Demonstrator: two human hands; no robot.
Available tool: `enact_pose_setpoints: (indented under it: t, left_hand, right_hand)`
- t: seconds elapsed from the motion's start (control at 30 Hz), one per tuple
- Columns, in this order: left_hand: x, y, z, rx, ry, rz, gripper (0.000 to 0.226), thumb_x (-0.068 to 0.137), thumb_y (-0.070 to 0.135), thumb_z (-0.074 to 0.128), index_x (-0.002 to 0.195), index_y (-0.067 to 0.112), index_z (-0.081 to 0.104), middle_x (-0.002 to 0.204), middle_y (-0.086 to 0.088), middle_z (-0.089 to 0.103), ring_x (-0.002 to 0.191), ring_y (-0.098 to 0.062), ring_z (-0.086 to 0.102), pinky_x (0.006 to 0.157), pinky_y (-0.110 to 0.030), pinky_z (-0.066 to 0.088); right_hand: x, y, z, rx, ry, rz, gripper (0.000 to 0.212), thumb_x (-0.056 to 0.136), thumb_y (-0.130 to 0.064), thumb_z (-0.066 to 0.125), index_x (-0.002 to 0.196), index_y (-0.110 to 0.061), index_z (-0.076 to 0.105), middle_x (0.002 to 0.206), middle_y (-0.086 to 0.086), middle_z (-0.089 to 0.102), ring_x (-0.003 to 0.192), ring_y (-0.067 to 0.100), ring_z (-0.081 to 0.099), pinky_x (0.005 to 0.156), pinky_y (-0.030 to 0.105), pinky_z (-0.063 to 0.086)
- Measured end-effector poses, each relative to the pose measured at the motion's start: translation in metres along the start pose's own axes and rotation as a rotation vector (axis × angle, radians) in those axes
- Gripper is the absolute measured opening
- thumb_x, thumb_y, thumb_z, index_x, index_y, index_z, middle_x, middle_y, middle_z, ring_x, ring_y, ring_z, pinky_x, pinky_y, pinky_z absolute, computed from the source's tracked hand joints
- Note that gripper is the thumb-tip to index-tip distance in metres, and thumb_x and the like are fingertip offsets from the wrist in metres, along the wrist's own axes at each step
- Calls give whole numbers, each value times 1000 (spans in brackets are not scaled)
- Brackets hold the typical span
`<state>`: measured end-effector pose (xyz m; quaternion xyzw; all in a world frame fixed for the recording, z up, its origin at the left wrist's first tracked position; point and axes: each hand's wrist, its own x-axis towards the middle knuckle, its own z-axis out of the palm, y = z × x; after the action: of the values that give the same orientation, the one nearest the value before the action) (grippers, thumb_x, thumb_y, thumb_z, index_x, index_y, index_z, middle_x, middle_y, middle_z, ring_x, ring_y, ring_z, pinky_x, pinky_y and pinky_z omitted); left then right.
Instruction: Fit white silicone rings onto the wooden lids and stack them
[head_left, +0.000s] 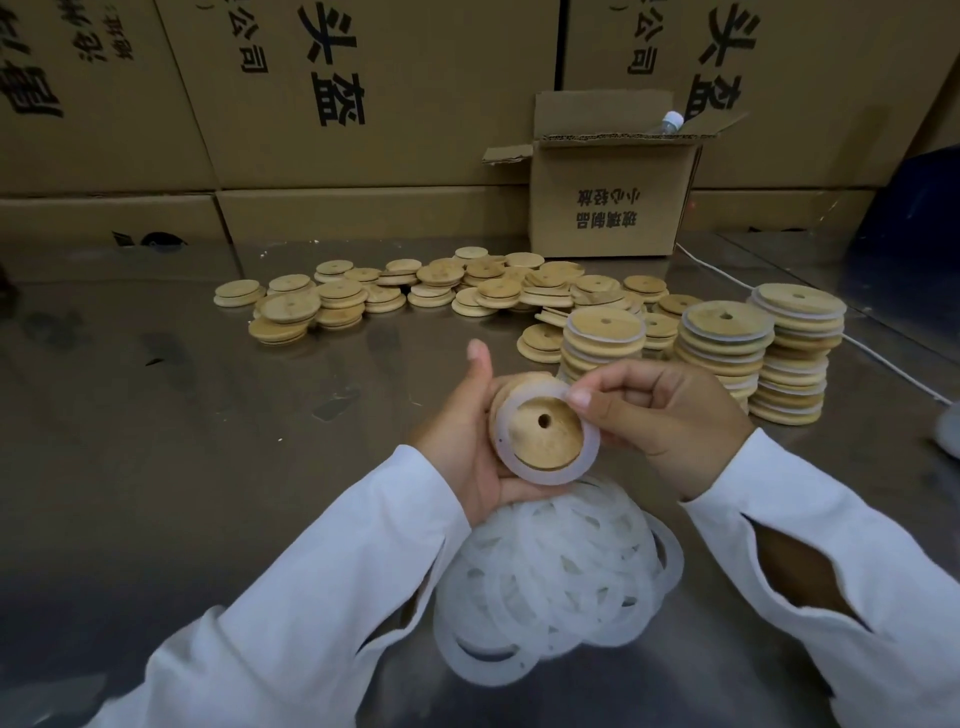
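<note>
My left hand cups a round wooden lid with a small centre hole, held tilted above the metal table. A white silicone ring lies around the lid's raised middle. My right hand pinches the ring's upper right edge between thumb and fingers. Below my hands sits a heap of loose white rings. Three stacks of ringed lids stand at the right. Bare wooden lids lie scattered across the table behind.
A small open cardboard box with a plastic bottle in it stands at the back right. Large cartons wall off the back. A white cable runs past the stacks. The steel table spreads to the left.
</note>
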<state>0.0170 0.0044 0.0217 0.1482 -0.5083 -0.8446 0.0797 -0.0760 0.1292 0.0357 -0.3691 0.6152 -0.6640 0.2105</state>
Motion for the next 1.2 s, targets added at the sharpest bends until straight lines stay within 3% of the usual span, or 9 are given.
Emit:
enact_pose_setpoints:
  t: [0.1, 0.23, 0.3, 0.57, 0.73, 0.93, 1.2]
  left_hand:
    - [-4, -4, 3, 102, -12, 58, 56, 65, 54, 51, 105, 16, 64, 105, -16, 68, 90, -32, 68, 62, -37, 58]
    - [-5, -6, 2, 108, -20, 77, 25, 84, 30, 52, 104, 21, 65, 113, -18, 64, 99, -35, 65, 69, -37, 59]
    - [-5, -6, 2, 108, -24, 79, 22, 88, 27, 50, 103, 21, 65, 114, -18, 64, 100, -36, 64, 71, -37, 59]
    - [-6, -9, 3, 153, -13, 165, 28, 86, 25, 51, 110, 15, 62, 108, -17, 66, 88, -30, 68, 65, -32, 58]
    - [-3, -14, 4, 183, 101, 265, 12, 89, 14, 53, 92, 13, 65, 75, -4, 71, 68, -18, 70, 55, -29, 57]
    - [-1, -15, 3, 220, 143, 360, 14, 90, 13, 53, 94, 13, 66, 77, -4, 71, 72, -17, 70, 60, -31, 58]
    - [-2, -13, 2, 158, 124, 346, 16, 90, 14, 52, 96, 13, 66, 80, -5, 72, 77, -19, 70, 65, -36, 59]
  right_hand:
    - [0, 0, 2, 19, 59, 7, 8, 77, -2, 63, 71, -8, 65, 51, -3, 65, 47, 2, 59, 47, 11, 46]
    - [3, 0, 2, 50, 105, 42, 11, 77, -4, 63, 69, -11, 65, 50, -2, 64, 46, 3, 57, 47, 13, 47]
    - [3, 1, 1, 46, 120, 54, 14, 78, -4, 63, 67, -12, 65, 50, -2, 63, 45, 3, 56, 47, 13, 46]
    - [4, 5, -3, -21, 111, 44, 13, 81, -9, 60, 71, -15, 66, 53, -3, 65, 50, 3, 58, 50, 14, 48]
    - [5, 8, -5, -98, 131, 35, 15, 83, -11, 59, 72, -18, 67, 53, -5, 64, 49, 3, 55, 52, 13, 47]
    - [5, 8, -5, -149, 116, 10, 17, 84, -11, 59, 72, -20, 66, 56, -6, 65, 56, 6, 58, 60, 15, 51]
    - [4, 5, -1, -172, 123, -55, 19, 84, -7, 59, 70, -19, 64, 51, -7, 62, 49, 0, 55, 54, 10, 47]
